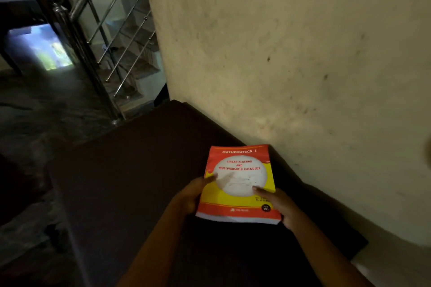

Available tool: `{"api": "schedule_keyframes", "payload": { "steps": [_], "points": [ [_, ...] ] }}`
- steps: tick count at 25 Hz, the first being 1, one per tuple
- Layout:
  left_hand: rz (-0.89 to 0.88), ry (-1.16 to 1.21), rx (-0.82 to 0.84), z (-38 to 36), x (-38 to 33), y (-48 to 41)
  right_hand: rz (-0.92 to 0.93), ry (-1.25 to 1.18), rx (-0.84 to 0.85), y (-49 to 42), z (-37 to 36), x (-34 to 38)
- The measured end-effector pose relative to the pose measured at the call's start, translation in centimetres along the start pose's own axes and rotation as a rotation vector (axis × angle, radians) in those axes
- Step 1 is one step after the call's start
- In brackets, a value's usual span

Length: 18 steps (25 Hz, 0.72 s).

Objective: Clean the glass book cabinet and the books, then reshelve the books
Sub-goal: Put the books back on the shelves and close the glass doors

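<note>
Red and yellow maths book sits right between the two hands in the head view. The left hand grips its left long edge, with the thumb on the cover. The right hand grips the right long edge the same way. The fingers under the book are hidden. The book's long side points away from the fingers, toward the wall. It is over the dark brown worktop; I cannot tell if it touches. Both hands are just as near.
</note>
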<state>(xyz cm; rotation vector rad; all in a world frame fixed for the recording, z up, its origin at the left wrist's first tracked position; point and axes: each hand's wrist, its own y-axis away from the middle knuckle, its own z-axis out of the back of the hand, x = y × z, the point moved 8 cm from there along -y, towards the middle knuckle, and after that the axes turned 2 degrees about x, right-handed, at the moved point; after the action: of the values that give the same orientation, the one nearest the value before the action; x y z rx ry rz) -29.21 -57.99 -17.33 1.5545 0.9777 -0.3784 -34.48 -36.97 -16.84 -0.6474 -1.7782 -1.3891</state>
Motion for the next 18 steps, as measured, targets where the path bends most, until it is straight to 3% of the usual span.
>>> {"api": "schedule_keyframes", "payload": {
  "steps": [3,6,9,13,16,18],
  "points": [
    [-0.132,-0.004,-0.043,-2.0,0.0,1.0,-0.005,0.167,-0.009,0.6,1.4,-1.1],
    [-0.296,-0.030,-0.052,-4.0,-2.0,3.1,0.030,0.467,-0.120,2.7,2.0,-0.3],
    [-0.522,-0.392,-0.050,-6.8,-4.2,7.9,0.240,0.713,-0.261,7.9,1.1,3.0],
    [-0.897,-0.906,-0.093,-12.3,-3.1,17.1,0.276,0.170,-0.114,17.1,-2.5,6.1],
    [-1.069,-1.137,-0.007,-15.6,1.2,23.5,0.394,0.226,-0.387,24.2,-1.0,6.1],
    [-1.121,-1.133,0.176,-17.7,3.8,27.7,0.488,0.306,-0.584,29.6,0.9,4.9]
  ]
}}
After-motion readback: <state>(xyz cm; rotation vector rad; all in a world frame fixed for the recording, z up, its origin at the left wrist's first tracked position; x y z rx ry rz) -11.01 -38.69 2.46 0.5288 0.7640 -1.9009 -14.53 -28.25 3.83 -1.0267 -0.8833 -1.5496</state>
